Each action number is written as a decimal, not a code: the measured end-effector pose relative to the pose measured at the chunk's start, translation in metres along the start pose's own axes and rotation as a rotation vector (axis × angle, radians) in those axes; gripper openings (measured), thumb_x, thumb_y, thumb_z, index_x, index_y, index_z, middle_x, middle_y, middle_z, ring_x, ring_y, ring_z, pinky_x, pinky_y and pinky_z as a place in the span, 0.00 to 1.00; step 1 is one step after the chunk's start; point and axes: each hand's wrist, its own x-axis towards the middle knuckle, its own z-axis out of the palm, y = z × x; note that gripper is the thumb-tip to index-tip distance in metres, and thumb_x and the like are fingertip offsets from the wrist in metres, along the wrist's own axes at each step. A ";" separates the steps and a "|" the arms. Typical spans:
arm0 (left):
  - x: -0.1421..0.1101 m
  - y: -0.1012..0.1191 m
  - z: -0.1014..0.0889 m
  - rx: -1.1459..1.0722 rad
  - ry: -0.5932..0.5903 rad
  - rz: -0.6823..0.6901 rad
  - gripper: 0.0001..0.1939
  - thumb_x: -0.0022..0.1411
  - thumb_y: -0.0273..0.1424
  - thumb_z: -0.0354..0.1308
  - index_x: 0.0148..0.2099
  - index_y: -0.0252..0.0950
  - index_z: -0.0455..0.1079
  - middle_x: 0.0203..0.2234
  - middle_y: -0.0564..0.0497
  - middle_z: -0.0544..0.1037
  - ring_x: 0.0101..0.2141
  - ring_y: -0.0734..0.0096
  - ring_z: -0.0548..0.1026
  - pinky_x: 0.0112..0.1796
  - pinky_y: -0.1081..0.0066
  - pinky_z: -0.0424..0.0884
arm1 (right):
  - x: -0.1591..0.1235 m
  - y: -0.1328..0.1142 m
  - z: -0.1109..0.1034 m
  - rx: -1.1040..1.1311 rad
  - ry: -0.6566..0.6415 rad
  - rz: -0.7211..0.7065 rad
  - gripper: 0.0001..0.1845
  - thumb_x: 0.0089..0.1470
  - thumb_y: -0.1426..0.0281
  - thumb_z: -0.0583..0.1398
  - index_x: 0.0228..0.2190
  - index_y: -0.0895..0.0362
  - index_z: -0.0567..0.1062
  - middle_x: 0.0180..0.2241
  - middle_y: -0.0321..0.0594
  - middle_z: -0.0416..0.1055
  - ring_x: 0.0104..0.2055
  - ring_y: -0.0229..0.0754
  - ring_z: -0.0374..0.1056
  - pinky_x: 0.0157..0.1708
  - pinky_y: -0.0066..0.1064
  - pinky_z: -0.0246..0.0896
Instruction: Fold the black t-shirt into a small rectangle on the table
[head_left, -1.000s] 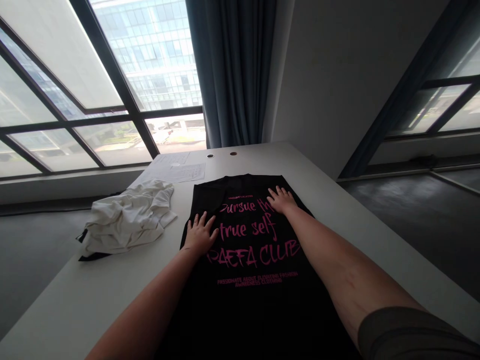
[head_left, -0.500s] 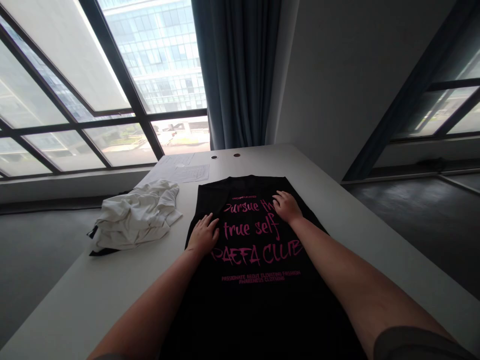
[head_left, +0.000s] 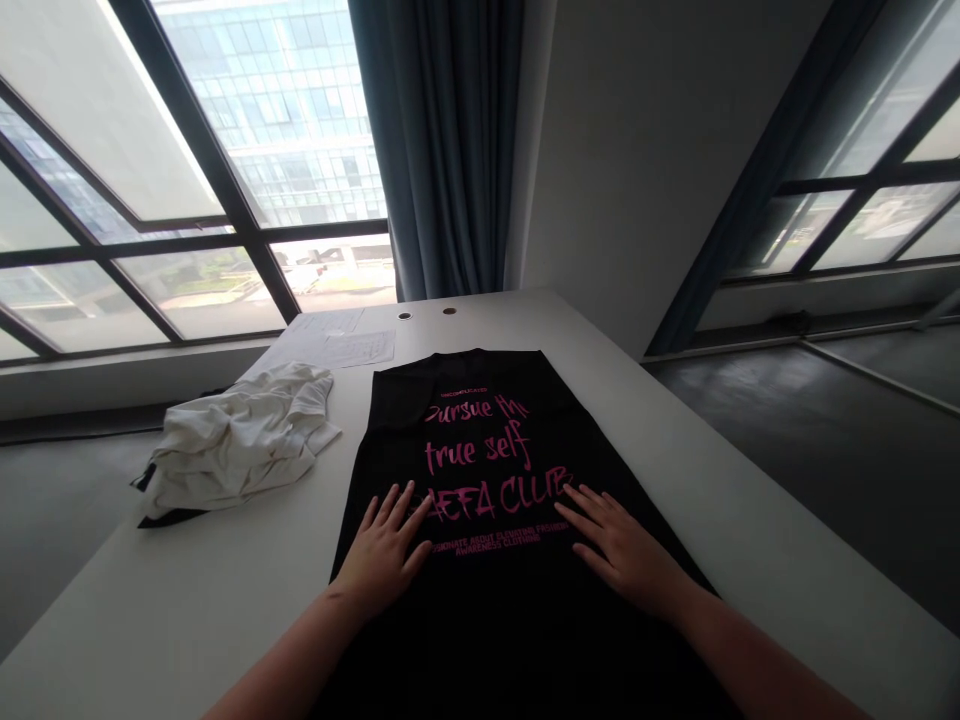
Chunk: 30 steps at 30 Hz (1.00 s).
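In the head view, the left hand (head_left: 384, 555) and right hand (head_left: 626, 552), each grip spread flat and unclenched, rest on a black garment (head_left: 487, 600) lying lettered side up on the desk (head_left: 112, 600) beside a crumpled white cloth (head_left: 240, 440).

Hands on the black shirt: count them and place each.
2, both on the black shirt: left hand at the lower left of the pink print, right hand at its lower right.

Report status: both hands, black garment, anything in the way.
Left hand and right hand spread on black garment. Garment laid out, pink lettering up. White cloth heap to its left, apart.
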 end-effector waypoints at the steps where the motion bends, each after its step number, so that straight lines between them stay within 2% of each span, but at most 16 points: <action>1: -0.013 0.003 0.000 0.010 0.012 0.009 0.33 0.74 0.49 0.49 0.76 0.57 0.48 0.75 0.52 0.50 0.73 0.48 0.50 0.68 0.43 0.52 | -0.005 0.000 0.000 0.000 0.009 0.004 0.32 0.68 0.53 0.53 0.70 0.35 0.58 0.74 0.33 0.47 0.76 0.55 0.44 0.73 0.59 0.42; 6: -0.070 0.014 0.000 0.083 0.085 -0.009 0.33 0.75 0.44 0.49 0.77 0.56 0.46 0.75 0.52 0.51 0.72 0.48 0.54 0.66 0.44 0.57 | -0.008 0.002 0.004 -0.045 0.044 -0.015 0.30 0.69 0.56 0.52 0.70 0.42 0.61 0.74 0.38 0.50 0.75 0.55 0.46 0.72 0.59 0.45; 11: -0.106 0.017 -0.004 0.085 0.130 0.018 0.33 0.75 0.43 0.51 0.77 0.54 0.47 0.75 0.52 0.52 0.71 0.51 0.56 0.66 0.50 0.59 | -0.017 0.005 0.014 -0.130 0.073 0.022 0.31 0.70 0.54 0.51 0.71 0.42 0.59 0.74 0.39 0.48 0.75 0.56 0.46 0.71 0.59 0.45; 15: -0.121 0.016 -0.007 0.085 0.130 0.017 0.33 0.74 0.43 0.52 0.77 0.54 0.49 0.74 0.52 0.54 0.71 0.52 0.58 0.66 0.51 0.59 | -0.033 0.008 0.023 -0.208 0.128 0.106 0.32 0.69 0.52 0.50 0.71 0.41 0.58 0.75 0.39 0.46 0.75 0.57 0.46 0.70 0.59 0.48; 20: -0.132 0.014 -0.006 0.075 0.110 -0.024 0.32 0.74 0.42 0.52 0.76 0.54 0.52 0.74 0.52 0.55 0.71 0.52 0.57 0.66 0.48 0.59 | -0.049 0.012 0.031 -0.269 0.184 0.220 0.34 0.68 0.50 0.49 0.71 0.45 0.60 0.74 0.42 0.49 0.75 0.57 0.48 0.70 0.56 0.50; 26: -0.153 0.007 -0.001 0.069 0.108 -0.087 0.31 0.75 0.41 0.50 0.76 0.51 0.51 0.74 0.51 0.54 0.71 0.54 0.57 0.66 0.47 0.59 | -0.058 0.012 0.033 -0.303 0.195 0.251 0.34 0.69 0.52 0.49 0.71 0.50 0.61 0.74 0.46 0.50 0.74 0.58 0.50 0.69 0.54 0.52; 30: -0.168 0.002 -0.003 0.078 0.113 -0.047 0.33 0.76 0.41 0.50 0.78 0.49 0.47 0.74 0.50 0.53 0.72 0.55 0.56 0.68 0.49 0.57 | -0.063 0.013 0.033 -0.302 0.206 0.238 0.34 0.69 0.53 0.50 0.70 0.52 0.62 0.73 0.48 0.51 0.73 0.57 0.52 0.69 0.52 0.54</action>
